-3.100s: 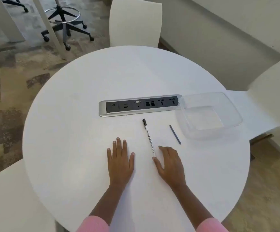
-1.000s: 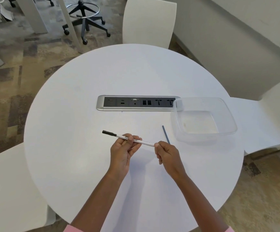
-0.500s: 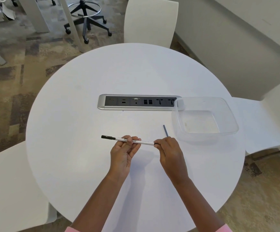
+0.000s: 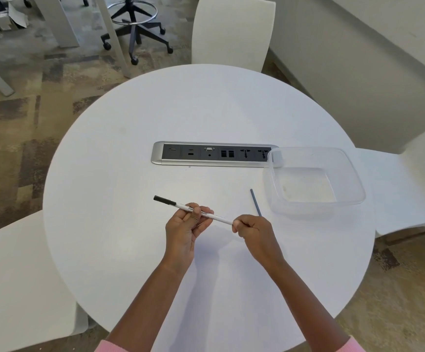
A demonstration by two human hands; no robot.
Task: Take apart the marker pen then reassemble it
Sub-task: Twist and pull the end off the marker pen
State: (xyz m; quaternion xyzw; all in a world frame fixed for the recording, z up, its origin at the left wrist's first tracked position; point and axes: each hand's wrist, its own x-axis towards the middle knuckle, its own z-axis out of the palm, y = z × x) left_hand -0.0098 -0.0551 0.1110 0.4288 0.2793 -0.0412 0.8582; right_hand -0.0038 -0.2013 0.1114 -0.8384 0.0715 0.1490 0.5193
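The pen [image 4: 196,212] is held level above the round table [image 4: 120,189], clear of its surface, between two hands. Its black capped end [image 4: 164,200] is directed to the left and away from the person; its white barrel is crossed by a line of print. The left hand [image 4: 184,229] is closed on the middle of the barrel, with thumb and fingertips pinched over the print. The right hand [image 4: 253,228] is closed on the near right end, which is hidden inside the fingers, so that the state of the end plug cannot be told.

A thin grey rod [image 4: 255,201] is seen lying on the table just beyond the right hand, beside a clear tub [image 4: 353,179] that is empty. Whether the rod is a part of this pen cannot be settled from the view. A socket strip [image 4: 214,154] is set into the table farther back.

The step in hand is judged to be an early one of disassembly: the barrel is steadied by the left hand while the right end is worked by the right. The cap is still seated. The next move is judged to call for a twist or straight pull along the barrel's axis, with the left pinch kept firm so that the barrel is not bent.
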